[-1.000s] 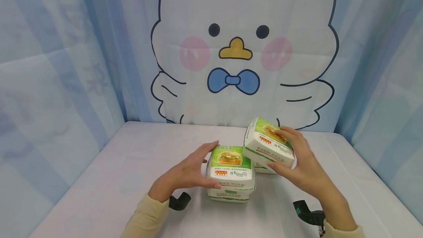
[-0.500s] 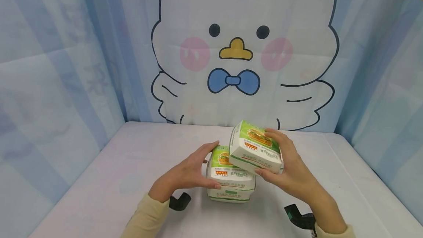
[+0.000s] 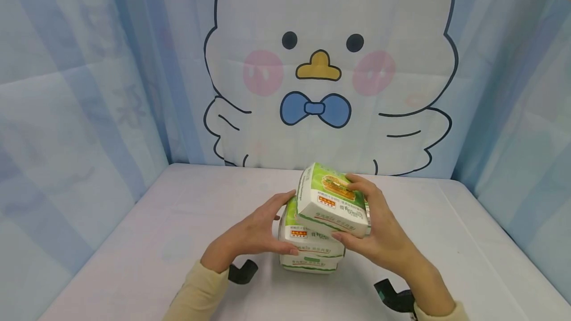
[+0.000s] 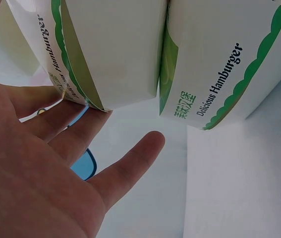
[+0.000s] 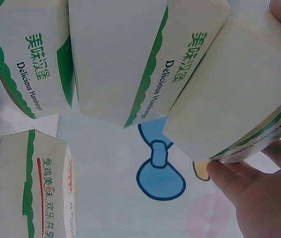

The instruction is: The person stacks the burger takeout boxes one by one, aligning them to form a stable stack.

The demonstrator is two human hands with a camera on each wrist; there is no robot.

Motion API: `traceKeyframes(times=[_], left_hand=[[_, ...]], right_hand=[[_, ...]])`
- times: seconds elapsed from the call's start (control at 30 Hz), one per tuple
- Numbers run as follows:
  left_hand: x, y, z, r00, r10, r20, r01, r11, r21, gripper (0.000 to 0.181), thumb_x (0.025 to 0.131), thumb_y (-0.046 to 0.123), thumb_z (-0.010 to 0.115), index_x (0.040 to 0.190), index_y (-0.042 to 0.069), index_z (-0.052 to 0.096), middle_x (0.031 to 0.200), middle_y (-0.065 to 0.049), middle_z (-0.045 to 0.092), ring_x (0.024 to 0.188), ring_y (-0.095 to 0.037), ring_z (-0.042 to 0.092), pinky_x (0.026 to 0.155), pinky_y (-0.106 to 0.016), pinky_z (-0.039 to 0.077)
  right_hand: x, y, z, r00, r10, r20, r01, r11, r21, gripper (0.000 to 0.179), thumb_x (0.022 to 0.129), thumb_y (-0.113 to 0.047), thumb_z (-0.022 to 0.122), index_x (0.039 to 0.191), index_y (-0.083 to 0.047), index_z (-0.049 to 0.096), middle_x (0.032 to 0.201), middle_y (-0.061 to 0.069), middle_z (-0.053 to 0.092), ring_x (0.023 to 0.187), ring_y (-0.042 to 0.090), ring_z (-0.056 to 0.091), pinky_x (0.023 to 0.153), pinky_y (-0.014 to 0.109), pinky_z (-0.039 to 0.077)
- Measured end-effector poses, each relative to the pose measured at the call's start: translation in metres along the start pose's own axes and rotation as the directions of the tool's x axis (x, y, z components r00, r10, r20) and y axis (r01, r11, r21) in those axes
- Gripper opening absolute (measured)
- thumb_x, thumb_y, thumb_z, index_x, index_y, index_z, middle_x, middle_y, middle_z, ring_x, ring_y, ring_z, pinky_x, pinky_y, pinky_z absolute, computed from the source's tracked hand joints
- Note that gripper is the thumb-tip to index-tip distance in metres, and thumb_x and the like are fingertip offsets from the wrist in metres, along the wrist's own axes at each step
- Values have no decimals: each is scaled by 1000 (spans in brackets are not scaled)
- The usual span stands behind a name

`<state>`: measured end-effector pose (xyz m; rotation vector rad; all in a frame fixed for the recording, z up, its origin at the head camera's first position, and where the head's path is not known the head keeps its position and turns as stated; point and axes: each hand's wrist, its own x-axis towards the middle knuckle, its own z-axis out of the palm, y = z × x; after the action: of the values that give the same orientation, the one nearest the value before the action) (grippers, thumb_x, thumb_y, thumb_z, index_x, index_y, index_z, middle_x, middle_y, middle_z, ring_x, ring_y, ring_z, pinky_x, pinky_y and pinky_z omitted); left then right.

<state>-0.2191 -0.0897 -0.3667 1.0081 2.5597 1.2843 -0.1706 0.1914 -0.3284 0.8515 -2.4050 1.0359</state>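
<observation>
1. Your left hand holds the middle box between thumb and fingers; this box sits on the bottom box, which stands on the white table.
2. Your right hand is grasping the top box, tilted, above the middle one; whether these two touch, I cannot tell.
3. In the right wrist view, another box stands apart from the stack.

Tilted burger box above stacked boxes.
</observation>
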Motion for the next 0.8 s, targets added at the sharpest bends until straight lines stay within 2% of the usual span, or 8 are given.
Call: traceKeyframes(times=[0.13,0.27,0.4,0.53,0.67,0.8], left_hand=[[1,0,0,1000,6,3,-6,1000,-8,109,68,42,90,153,41,21,153,11,34,133,-10,42,108,-51,45],[1,-1,0,1000,15,12,-14,1000,-16,106,68,41,91,151,42,24,150,14,35,132,-8,41,108,-47,44],[1,-1,1,999,29,27,-28,999,-33,107,69,38,90,151,39,23,149,13,36,132,-8,40,107,-45,43],[0,0,3,999,34,38,-31,997,-67,109,70,37,89,152,41,18,150,11,34,134,-11,38,110,-50,40],[1,0,3,998,39,50,-34,994,-107,112,72,36,88,153,43,12,150,11,33,135,-11,37,114,-52,37],[2,0,2,995,76,70,-63,983,-173,107,74,29,88,152,39,15,143,12,44,128,-10,48,111,-45,41]], right_hand=[[0,-2,3,1000,-16,8,16,1000,3,88,77,-20,86,145,-18,31,161,2,22,133,25,42,92,21,54],[0,-3,6,999,-29,25,30,999,-17,85,78,-24,85,145,-21,33,162,-1,18,138,25,37,96,23,53],[-1,-2,8,998,-26,52,28,999,-39,86,79,-27,84,148,-24,33,164,0,14,143,26,30,105,43,50],[-2,-1,9,997,-13,71,15,999,-29,82,84,-26,79,150,-27,32,166,5,9,145,33,25,102,65,45],[-2,0,10,997,8,72,-6,1000,-31,77,88,-23,72,153,-31,31,167,3,5,146,39,22,98,71,44],[-1,-1,12,997,10,80,-9,1000,-18,75,90,-24,70,154,-32,31,167,-4,1,147,40,21,97,71,45]])
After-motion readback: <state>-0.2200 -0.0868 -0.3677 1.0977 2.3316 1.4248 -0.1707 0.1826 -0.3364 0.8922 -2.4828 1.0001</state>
